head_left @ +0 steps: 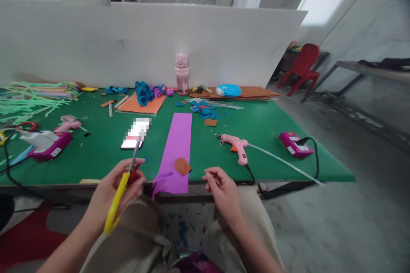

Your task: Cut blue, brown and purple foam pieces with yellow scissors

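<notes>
My left hand (104, 192) is closed around a pair of scissors (119, 199) with a yellow handle loop, blades pointing up and away. A red part of the handle shows between the fingers. My right hand (223, 192) is at the table's front edge, thumb and fingers pinched together; whatever may be between them is too small to see. Between both hands lies a long purple sheet (177, 136), with a thin cut strip at its near end. On it rests a rounded brown piece (182, 166). Beyond my right hand lies a pink glue gun (237, 144) with a clear glue stick (282, 160) in its back.
A phone (137, 133) lies left of the purple sheet. Purple power boxes (296, 145) sit at both sides with black cords. Farther back are blue scraps (203, 108), an orange sheet (131, 104), a pink bottle (182, 72) and a white board (128, 42).
</notes>
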A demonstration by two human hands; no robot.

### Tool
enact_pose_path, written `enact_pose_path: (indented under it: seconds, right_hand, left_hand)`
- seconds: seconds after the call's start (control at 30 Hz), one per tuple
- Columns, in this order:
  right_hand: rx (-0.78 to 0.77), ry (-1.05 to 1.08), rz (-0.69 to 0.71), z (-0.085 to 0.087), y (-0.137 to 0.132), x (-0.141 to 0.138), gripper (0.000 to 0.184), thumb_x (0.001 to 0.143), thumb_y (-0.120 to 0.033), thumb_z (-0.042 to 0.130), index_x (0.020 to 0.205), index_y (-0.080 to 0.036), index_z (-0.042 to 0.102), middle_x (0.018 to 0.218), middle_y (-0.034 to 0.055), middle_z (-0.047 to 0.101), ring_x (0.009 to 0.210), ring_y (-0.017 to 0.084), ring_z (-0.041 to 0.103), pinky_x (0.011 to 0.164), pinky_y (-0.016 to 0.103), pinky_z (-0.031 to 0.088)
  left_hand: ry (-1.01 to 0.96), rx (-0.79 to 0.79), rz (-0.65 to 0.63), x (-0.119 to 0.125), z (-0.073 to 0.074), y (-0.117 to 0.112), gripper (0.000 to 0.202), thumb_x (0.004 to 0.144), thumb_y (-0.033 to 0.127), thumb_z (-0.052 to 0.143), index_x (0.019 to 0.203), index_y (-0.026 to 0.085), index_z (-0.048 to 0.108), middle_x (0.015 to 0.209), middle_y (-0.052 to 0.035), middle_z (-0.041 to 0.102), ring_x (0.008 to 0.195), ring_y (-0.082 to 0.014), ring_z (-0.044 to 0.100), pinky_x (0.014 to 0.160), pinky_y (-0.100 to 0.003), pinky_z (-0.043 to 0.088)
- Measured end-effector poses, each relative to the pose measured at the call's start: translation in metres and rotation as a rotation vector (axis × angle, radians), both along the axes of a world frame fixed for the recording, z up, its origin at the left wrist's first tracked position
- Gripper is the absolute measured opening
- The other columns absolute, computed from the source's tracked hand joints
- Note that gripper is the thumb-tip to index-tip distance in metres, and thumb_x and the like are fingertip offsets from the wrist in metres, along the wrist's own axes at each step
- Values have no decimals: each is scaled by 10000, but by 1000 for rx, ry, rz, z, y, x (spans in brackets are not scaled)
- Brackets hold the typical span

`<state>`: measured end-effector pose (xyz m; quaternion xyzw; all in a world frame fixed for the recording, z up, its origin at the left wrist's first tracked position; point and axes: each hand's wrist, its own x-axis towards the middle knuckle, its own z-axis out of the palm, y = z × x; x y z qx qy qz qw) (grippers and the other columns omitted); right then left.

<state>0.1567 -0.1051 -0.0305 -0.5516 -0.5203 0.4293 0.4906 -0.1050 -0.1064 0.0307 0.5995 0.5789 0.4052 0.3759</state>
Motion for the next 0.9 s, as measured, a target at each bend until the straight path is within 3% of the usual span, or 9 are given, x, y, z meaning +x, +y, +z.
enact_pose_path:
  seconds: [0.13, 0.23, 0.3, 0.4, 0.63, 0.7, 0.77, 0.83, 0.9]
  right_hand:
    - [277, -563, 150, 9, 10, -10, 317, 827, -154, 461, 1124, -222, 547, 1020, 73, 616, 834, 184, 597, 667, 273, 464]
    - [309, -879, 187, 20, 21, -22, 373, 839, -127, 441, 1183, -253, 514, 1062, 76, 602, 795, 180, 603, 588, 257, 438]
    - [313, -982, 220, 22, 28, -29, 290, 857, -143, 440, 1096, -254, 562, 1003, 69, 616, 768, 171, 601, 552, 244, 413]
    - [327, -990, 242, 20, 39, -29, 178, 888, -202, 438, 890, -232, 613, 892, 45, 633, 743, 154, 597, 581, 234, 407]
    - [383, -842, -53, 22, 38, 5, 197, 887, -193, 416, 925, -190, 610, 922, 65, 646, 841, 183, 600, 741, 280, 436]
    - [419, -793, 13, 24, 30, 1, 188, 878, -208, 438, 947, -183, 611, 953, 89, 645, 903, 205, 590, 803, 310, 444]
    - [481, -739, 219, 23, 22, -11, 199, 848, -284, 521, 1005, -194, 603, 1032, 103, 638, 995, 226, 568, 871, 338, 440]
    - [500, -722, 397, 17, 17, -25, 423, 759, -409, 636, 1107, -180, 567, 1100, 125, 621, 1038, 257, 554, 903, 382, 440]
    - [510, -716, 414, 7, 16, -34, 512, 730, -443, 664, 1131, -144, 560, 1114, 151, 619, 1074, 272, 540, 949, 420, 415]
  left_hand:
    - [-6, -163, 15, 4, -3, -5, 455, 736, 401, 628, 1131, 219, 494, 655, 46, 533, 430, -80, 462, 394, -192, 387]
    - [78, -133, 24, 5, -5, -4, 462, 720, 402, 627, 1126, 215, 510, 668, 37, 549, 478, -102, 497, 439, -208, 411]
    - [144, -96, 20, 6, -6, -4, 431, 741, 389, 594, 1128, 218, 513, 683, 30, 573, 531, -124, 536, 493, -224, 436]
    - [340, 16, 35, 11, -8, -1, 367, 758, 325, 559, 1110, 223, 543, 778, 2, 634, 680, -166, 599, 642, -264, 471]
    - [633, 310, -152, 31, -32, 14, 394, 781, 159, 523, 1169, 225, 550, 1011, -74, 643, 939, -223, 569, 808, -313, 442]
    - [707, 342, -175, 36, -39, 17, 421, 782, 114, 497, 1188, 214, 548, 978, -93, 641, 913, -235, 566, 793, -330, 440]
    - [735, 335, -174, 39, -42, 19, 450, 769, 86, 485, 1197, 212, 545, 967, -100, 635, 900, -240, 569, 776, -335, 444]
    - [698, 306, -171, 40, -41, 20, 463, 748, 83, 499, 1190, 212, 546, 978, -96, 633, 904, -236, 574, 767, -326, 450]
    - [611, 255, -173, 37, -35, 18, 445, 733, 105, 524, 1164, 213, 554, 938, -70, 638, 857, -214, 582, 749, -305, 455]
